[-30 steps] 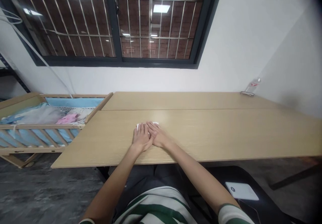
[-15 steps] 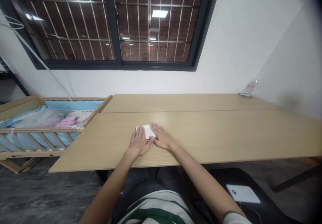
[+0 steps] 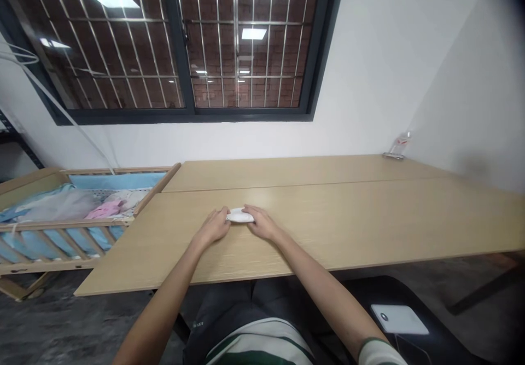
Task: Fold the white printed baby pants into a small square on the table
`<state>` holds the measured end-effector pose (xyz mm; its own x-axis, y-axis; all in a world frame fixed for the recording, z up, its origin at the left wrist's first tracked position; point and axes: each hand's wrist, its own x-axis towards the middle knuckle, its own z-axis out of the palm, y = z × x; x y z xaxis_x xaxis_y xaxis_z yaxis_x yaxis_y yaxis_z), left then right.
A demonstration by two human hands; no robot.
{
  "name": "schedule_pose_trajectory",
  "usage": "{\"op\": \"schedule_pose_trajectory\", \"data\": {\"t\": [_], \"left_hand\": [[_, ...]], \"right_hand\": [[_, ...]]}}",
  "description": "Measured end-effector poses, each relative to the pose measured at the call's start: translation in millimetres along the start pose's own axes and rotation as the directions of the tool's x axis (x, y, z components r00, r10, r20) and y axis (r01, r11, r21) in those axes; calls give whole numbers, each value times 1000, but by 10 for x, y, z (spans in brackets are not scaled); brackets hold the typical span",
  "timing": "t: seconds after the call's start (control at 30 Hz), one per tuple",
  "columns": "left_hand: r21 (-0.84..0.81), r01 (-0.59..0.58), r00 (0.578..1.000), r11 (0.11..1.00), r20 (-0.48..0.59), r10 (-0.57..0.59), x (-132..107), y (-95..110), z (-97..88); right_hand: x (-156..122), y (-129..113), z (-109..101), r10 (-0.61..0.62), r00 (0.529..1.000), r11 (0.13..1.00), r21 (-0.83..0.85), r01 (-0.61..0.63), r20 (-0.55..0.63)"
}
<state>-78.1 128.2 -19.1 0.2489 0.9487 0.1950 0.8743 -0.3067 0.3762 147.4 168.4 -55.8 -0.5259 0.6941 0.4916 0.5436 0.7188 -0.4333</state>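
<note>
A small, soft-looking white tissue (image 3: pixel 240 215) lies between my hands over the wooden table (image 3: pixel 348 217), its near side raised a little. My left hand (image 3: pixel 215 226) grips its left end with thumb and fingers closed. At the right end my right hand (image 3: pixel 261 223) is curled over the tissue, fingers on the far side and thumb near the front. Both wrists rest close to the tabletop. Whether the tissue is one layer or several folded ones I cannot tell.
A wooden crib (image 3: pixel 82 222) with blue lining and bedding stands left of the table. A clear bottle (image 3: pixel 400 143) is at the back right corner. A white phone (image 3: pixel 400 319) lies on a black chair (image 3: pixel 369 288) at lower right. The barred window (image 3: pixel 246 47) is ahead.
My hands have gone from lying flat on the tissue to gripping its two ends. The left hand shifted left, and the tissue now looks narrower and lifted at its edge.
</note>
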Motion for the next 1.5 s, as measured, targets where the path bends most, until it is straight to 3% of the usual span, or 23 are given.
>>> {"op": "schedule_pose_trajectory", "data": {"t": [0.13,0.23,0.37,0.57,0.7,0.83,0.97,1.03,1.1,1.2,1.3,1.4,1.5], "left_hand": [[-67,51,987,996,-149,-60,-22,53,-68],[-188,76,974,979,-196,-113,-82,81,-104],[-356,97,969,930,-181,-171,-246,141,-34],[-381,200,968,903,-66,-242,-545,329,238],[-200,305,948,931,-26,-316,-572,462,316],[-79,341,939,937,-18,-343,-513,540,290],[37,334,942,942,-63,-331,-570,619,203],[139,297,949,945,-153,-276,-658,709,179],[199,235,957,951,-219,-190,-757,838,206],[196,140,971,970,-217,-97,-879,1038,349],[186,94,984,978,-164,-64,-940,1145,530],[165,78,990,983,-127,-57,-959,1141,634],[166,88,989,982,-130,-66,-960,1105,647]], "right_hand": [[122,-79,-160,77,995,981,182,-64,-67],[234,-185,-316,192,975,906,402,-132,-115],[358,-285,-452,344,939,744,609,-273,0],[402,-196,-415,489,857,678,547,-492,164],[402,26,-224,485,855,665,558,-496,183],[402,213,-54,481,866,709,519,-477,139],[381,163,-86,365,931,872,343,-350,23],[365,18,-173,204,979,952,232,-200,5],[342,-194,-275,29,997,986,164,-40,73],[272,-558,-395,-162,953,979,160,124,256],[144,-822,-422,-251,875,961,215,173,414],[11,-867,-366,-273,816,950,278,144,510],[-42,-719,-295,-228,795,960,266,87,563]]}}
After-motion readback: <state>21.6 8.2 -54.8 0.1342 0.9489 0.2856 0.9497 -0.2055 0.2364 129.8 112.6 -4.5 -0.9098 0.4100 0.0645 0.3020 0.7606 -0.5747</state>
